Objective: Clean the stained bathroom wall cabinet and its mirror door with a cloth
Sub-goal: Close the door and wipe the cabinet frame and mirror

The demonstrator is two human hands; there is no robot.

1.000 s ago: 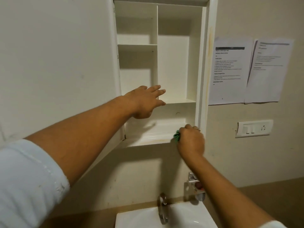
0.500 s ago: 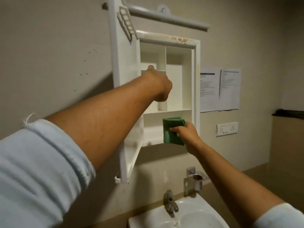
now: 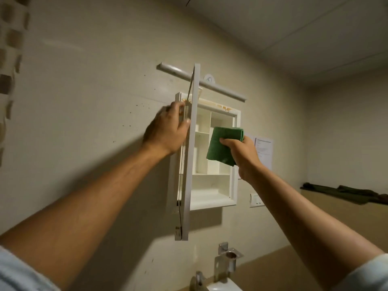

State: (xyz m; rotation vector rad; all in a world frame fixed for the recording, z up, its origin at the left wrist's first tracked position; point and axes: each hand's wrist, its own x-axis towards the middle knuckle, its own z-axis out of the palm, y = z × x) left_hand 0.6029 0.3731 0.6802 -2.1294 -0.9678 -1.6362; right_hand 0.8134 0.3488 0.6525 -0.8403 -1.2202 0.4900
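The white wall cabinet (image 3: 235,156) hangs open, its empty shelves showing and brown stains along its top frame. Its mirror door (image 3: 190,164) stands edge-on toward me, swung out from the left side. My left hand (image 3: 168,131) grips the door's front edge near the top, thumb on the inner side. My right hand (image 3: 243,156) holds a folded green cloth (image 3: 224,145) up in front of the cabinet opening, just right of the door. Whether the cloth touches the door I cannot tell.
A tube light bar (image 3: 201,82) runs above the cabinet. Papers (image 3: 264,150) and a switch plate (image 3: 256,200) are on the wall to the right. Below are a metal holder (image 3: 228,261), a tap (image 3: 198,280) and a white basin (image 3: 224,287). Dark cloths (image 3: 346,192) lie on a ledge.
I have stepped back from the cabinet. My left hand moved from inside the cabinet to grip the door edge. My right hand lifted the cloth off the bottom shelf to mid-height.
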